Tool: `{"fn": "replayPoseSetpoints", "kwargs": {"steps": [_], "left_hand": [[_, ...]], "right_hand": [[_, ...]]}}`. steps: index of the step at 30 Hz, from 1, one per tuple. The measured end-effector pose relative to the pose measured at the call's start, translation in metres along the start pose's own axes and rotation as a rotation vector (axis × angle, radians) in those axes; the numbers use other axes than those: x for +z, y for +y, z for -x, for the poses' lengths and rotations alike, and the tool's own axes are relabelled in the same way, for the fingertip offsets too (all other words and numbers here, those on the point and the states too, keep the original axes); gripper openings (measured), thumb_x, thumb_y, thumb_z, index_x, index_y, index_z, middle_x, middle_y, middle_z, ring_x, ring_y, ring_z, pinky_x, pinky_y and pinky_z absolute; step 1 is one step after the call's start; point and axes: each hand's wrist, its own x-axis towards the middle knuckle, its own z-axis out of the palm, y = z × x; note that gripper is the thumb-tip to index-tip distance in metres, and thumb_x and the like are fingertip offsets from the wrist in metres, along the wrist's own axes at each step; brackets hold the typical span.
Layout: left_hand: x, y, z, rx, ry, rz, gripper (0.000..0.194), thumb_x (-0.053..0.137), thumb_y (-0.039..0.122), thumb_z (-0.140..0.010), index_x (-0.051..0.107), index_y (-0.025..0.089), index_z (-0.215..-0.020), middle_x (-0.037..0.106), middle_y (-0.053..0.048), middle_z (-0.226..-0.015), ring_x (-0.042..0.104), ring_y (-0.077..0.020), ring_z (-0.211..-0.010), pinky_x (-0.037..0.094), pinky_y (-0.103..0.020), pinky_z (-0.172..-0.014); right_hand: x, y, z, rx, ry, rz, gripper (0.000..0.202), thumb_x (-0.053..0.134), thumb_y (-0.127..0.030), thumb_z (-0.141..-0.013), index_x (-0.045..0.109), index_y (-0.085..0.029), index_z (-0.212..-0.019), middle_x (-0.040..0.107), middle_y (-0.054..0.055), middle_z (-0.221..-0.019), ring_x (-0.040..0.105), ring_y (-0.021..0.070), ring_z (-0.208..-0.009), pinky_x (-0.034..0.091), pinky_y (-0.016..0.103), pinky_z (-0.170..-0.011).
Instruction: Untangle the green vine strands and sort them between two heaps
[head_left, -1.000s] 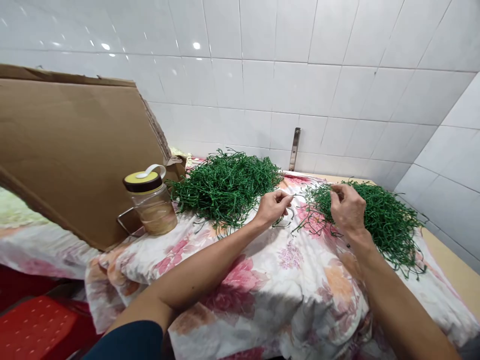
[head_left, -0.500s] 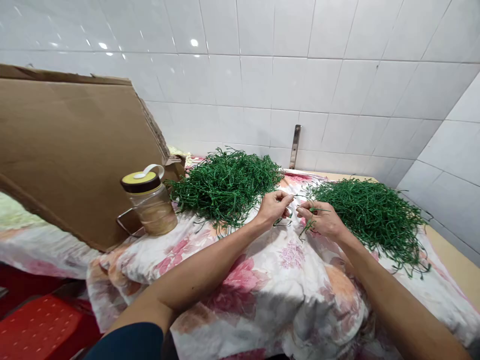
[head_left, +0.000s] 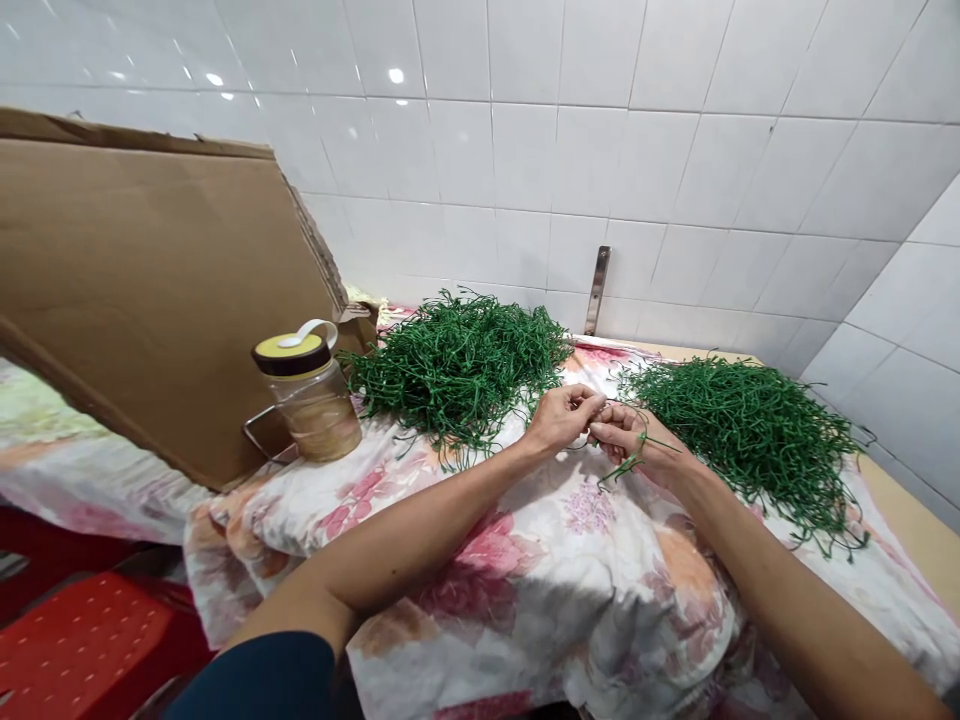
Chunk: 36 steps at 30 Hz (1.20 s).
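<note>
Between two heaps, my left hand (head_left: 564, 418) pinches a thin green stem, its fingertips touching those of my right hand (head_left: 637, 438). Closed fingers of my right hand hold green stems (head_left: 628, 464), which poke out below the palm and past the knuckles. The left heap of green stems (head_left: 461, 365) lies behind my left hand, beside the bottle. Another heap of green stems (head_left: 750, 435) spreads to the right of my right hand. Under everything is a flowered cloth (head_left: 555, 560).
A jar-like bottle (head_left: 309, 392) with a yellow-topped lid stands at the left, in front of a large cardboard sheet (head_left: 150, 290). A red stool (head_left: 90, 640) is at the lower left. A metal strip (head_left: 598, 290) leans at the tiled wall (head_left: 517, 150).
My hands have come together until their fingertips meet. The whole view has shifted slightly, with the scene sitting a little farther right.
</note>
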Motion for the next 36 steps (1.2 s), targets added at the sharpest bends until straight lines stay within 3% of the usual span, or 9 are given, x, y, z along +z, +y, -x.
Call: {"fn": "replayPoseSetpoints", "kwargs": {"steps": [6,12,19,24,27,32,36], "left_hand": [[-0.002,0.001,-0.005,-0.11,-0.052,0.125,0.049,0.054,0.059,-0.094,0.066,0.013,-0.086,0.059,0.0,-0.054,0.054,-0.0104,-0.045,0.043,-0.021,-0.045],[-0.006,0.01,-0.006,-0.168,-0.066,0.228,0.046,0.055,0.056,-0.095,0.067,0.011,-0.092,0.064,-0.003,-0.07,0.058,-0.009,-0.049,0.047,-0.021,-0.045],[-0.008,0.012,-0.005,-0.147,-0.122,0.227,0.024,0.076,0.032,-0.082,0.067,0.011,-0.088,0.064,-0.001,-0.072,0.058,-0.0075,-0.05,0.046,-0.02,-0.047],[-0.01,0.009,-0.007,-0.175,-0.128,0.279,0.029,0.08,0.024,-0.076,0.07,0.008,-0.098,0.065,-0.001,-0.071,0.06,-0.0085,-0.053,0.049,-0.022,-0.053],[-0.011,0.01,-0.007,-0.174,-0.127,0.305,0.036,0.082,0.025,-0.073,0.069,0.007,-0.102,0.064,0.0,-0.069,0.059,-0.009,-0.053,0.049,-0.023,-0.054],[-0.01,0.014,-0.005,-0.137,-0.137,0.297,0.041,0.085,0.033,-0.07,0.069,0.008,-0.098,0.067,-0.003,-0.071,0.06,-0.0097,-0.054,0.049,-0.024,-0.055],[-0.01,0.021,-0.001,-0.115,-0.175,0.268,0.045,0.086,0.037,-0.07,0.069,0.009,-0.102,0.068,-0.004,-0.072,0.062,-0.0102,-0.057,0.049,-0.023,-0.057]], "right_hand": [[-0.004,0.002,0.001,0.024,0.118,0.011,0.038,0.084,-0.05,-0.072,0.064,-0.018,-0.075,0.053,-0.005,-0.058,0.039,0.0076,-0.046,0.027,0.023,-0.043],[-0.006,-0.001,0.003,0.043,0.272,0.069,0.039,0.079,-0.054,-0.074,0.064,-0.019,-0.08,0.055,-0.003,-0.062,0.041,0.0088,-0.043,0.027,0.023,-0.038],[-0.018,0.01,-0.004,-0.084,0.388,0.143,0.037,0.078,-0.052,-0.076,0.066,-0.018,-0.081,0.057,-0.001,-0.068,0.043,0.0094,-0.046,0.031,0.024,-0.039],[-0.022,0.012,-0.005,-0.133,0.452,0.11,0.035,0.079,-0.05,-0.076,0.064,-0.017,-0.076,0.054,-0.002,-0.064,0.041,0.0094,-0.048,0.031,0.024,-0.042],[-0.019,0.008,-0.003,-0.13,0.433,0.088,0.036,0.079,-0.051,-0.077,0.064,-0.018,-0.076,0.055,-0.002,-0.064,0.041,0.0096,-0.049,0.031,0.024,-0.043],[-0.016,0.005,-0.002,-0.073,0.269,0.14,0.04,0.077,-0.057,-0.078,0.068,-0.018,-0.084,0.062,0.0,-0.069,0.047,0.0101,-0.049,0.036,0.024,-0.044],[-0.018,0.005,-0.002,-0.111,0.342,0.205,0.04,0.074,-0.058,-0.081,0.069,-0.019,-0.083,0.059,-0.001,-0.066,0.044,0.01,-0.048,0.035,0.024,-0.043]]}}
